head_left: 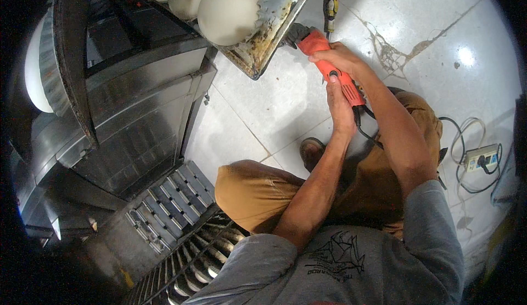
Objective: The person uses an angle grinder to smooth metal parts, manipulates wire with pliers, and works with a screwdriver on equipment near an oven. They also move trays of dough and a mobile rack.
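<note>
Holding the probably hefty, rigid red tool (343, 79), left hand (341, 112) and right hand (346, 60) wrap its casing (351, 93), a sensible grip.

On the chest of your grey shirt (390, 264), at the bottom centre of the frame, you wear a dark line-drawn emblem (346, 248) with a row of capital letters (330, 276) under it, seen upside down from here. At the right edge, your power box (472, 155) bears small coloured markings, too tiny for you to read.
</note>
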`<state>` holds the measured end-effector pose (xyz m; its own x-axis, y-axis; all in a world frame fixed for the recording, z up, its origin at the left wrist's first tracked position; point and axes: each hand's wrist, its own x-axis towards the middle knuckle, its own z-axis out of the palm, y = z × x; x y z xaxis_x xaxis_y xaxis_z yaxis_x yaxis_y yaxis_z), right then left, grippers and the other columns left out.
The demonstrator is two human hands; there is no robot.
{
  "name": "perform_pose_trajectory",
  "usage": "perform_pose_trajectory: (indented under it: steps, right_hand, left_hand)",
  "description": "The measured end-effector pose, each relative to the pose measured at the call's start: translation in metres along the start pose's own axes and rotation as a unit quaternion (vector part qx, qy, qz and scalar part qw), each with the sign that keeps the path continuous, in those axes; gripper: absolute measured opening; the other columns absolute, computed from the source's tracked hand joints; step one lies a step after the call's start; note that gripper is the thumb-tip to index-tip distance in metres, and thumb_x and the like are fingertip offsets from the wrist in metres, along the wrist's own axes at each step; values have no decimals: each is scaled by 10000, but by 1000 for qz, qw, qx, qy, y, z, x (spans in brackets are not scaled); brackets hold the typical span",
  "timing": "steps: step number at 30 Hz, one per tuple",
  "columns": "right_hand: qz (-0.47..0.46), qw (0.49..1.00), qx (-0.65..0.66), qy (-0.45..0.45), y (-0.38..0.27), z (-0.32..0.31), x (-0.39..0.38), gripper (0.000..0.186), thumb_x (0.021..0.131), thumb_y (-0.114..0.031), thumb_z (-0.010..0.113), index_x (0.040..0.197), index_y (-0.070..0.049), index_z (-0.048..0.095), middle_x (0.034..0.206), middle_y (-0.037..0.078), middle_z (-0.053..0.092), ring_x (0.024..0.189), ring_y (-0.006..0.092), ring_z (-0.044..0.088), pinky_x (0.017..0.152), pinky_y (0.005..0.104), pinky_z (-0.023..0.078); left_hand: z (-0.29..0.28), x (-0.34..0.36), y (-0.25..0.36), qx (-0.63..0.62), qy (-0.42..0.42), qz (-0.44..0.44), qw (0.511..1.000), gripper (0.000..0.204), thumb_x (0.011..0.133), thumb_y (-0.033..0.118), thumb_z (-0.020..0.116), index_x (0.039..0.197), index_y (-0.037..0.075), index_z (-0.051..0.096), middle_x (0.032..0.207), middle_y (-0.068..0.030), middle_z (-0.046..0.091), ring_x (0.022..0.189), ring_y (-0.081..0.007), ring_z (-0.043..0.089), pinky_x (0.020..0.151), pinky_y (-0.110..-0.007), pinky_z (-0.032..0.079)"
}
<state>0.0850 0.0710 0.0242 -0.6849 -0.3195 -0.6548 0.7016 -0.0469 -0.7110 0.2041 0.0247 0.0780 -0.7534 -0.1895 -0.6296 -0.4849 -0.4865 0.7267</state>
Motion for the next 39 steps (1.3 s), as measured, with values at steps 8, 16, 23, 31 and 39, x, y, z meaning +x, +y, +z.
perform_pose_trajectory:
  steps: [8,16,23,31,39]
  right_hand:
    - [12,1000,-14,-10,1,4,7,727,619,-435,801,1074,101,618,936,178,658,807,272,643,697,374,526]
    - [8,1000,17,-10,-3,11,3,696,623,-429,803,1045,95,627,902,167,660,760,262,638,678,372,525]
    - [11,1000,10,-6,-5,8,2,599,625,-417,800,944,72,668,846,148,664,721,244,625,650,365,515]
    - [14,1000,22,2,-25,12,-19,614,636,-406,794,1016,55,651,883,136,660,721,235,630,636,352,513]
    - [10,999,20,-28,-10,8,1,603,642,-396,795,1013,58,653,866,136,658,724,239,627,652,359,511]
  left_hand:
    - [-7,5,5,4,-16,14,1000,625,1028,537,400,1396,33,429,1258,-73,569,1124,-195,563,983,-356,445]
    - [-22,14,-2,-2,-25,22,999,650,1020,558,400,1396,28,431,1260,-73,569,1117,-195,563,981,-353,444]
    - [-12,11,2,-9,9,26,1000,503,1044,467,423,1306,41,479,1178,-45,563,1055,-141,550,923,-317,454]
    - [-17,14,0,11,9,38,999,595,1009,545,446,1333,47,480,1159,-52,577,1046,-182,562,937,-353,453]
    - [-16,16,-4,3,-9,52,999,601,1014,547,430,1349,49,464,1194,-49,575,1076,-184,562,959,-358,445]
